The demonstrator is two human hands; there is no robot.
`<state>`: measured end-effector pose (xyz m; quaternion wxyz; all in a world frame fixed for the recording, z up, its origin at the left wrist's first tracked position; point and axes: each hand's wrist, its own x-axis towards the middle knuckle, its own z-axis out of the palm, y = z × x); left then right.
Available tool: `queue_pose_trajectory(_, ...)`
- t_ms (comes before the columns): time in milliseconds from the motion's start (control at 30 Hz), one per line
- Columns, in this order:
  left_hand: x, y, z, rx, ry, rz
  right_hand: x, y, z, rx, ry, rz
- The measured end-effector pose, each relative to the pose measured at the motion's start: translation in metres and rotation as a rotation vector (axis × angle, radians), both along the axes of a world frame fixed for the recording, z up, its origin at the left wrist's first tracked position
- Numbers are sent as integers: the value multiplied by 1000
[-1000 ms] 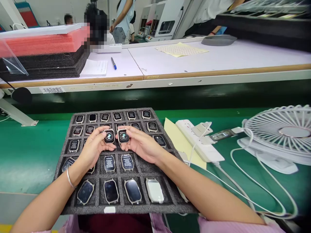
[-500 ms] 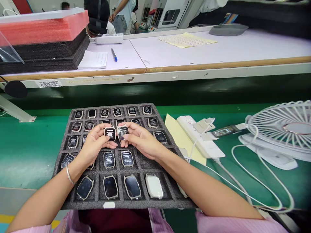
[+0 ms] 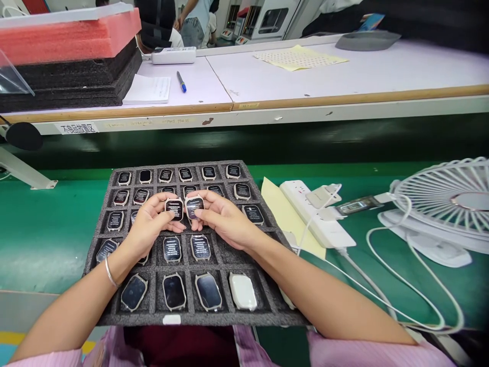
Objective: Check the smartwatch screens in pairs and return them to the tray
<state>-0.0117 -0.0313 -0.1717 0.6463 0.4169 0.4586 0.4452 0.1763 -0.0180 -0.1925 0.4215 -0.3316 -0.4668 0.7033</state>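
Note:
A dark foam tray with a grid of pockets lies on the green belt before me, and several smartwatch bodies rest in it. My left hand pinches one watch body above the tray's middle. Beside it my right hand grips a second watch body. Both lifted screens show text. In the nearest row lie three dark-screened watches and one white-backed watch face down. A bangle sits on my left wrist.
Right of the tray lie a yellow sheet, a white power strip with plugs and cables, and a white desk fan. Behind the belt a raised table holds stacked black and pink foam, paper, a pen. People work beyond.
The two held watches' screens changed from a coloured graphic to white text. My hands stayed over the tray's middle; the view shifted slightly downward.

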Motion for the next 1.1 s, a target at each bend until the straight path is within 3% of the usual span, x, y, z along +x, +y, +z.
queue_pose_trajectory(500, -1, -1, -1, 11, -16, -26, 1, -1, -2, 67, -19, 14)
queue_pose_trajectory(800, -2, -2, 0, -15, -44, -54, -1, 1, -1, -94, 63, -26)
queue_pose_trajectory(1100, -3, -2, 0, 2, -46, -68, -1, 0, 0, -27, 20, -25)
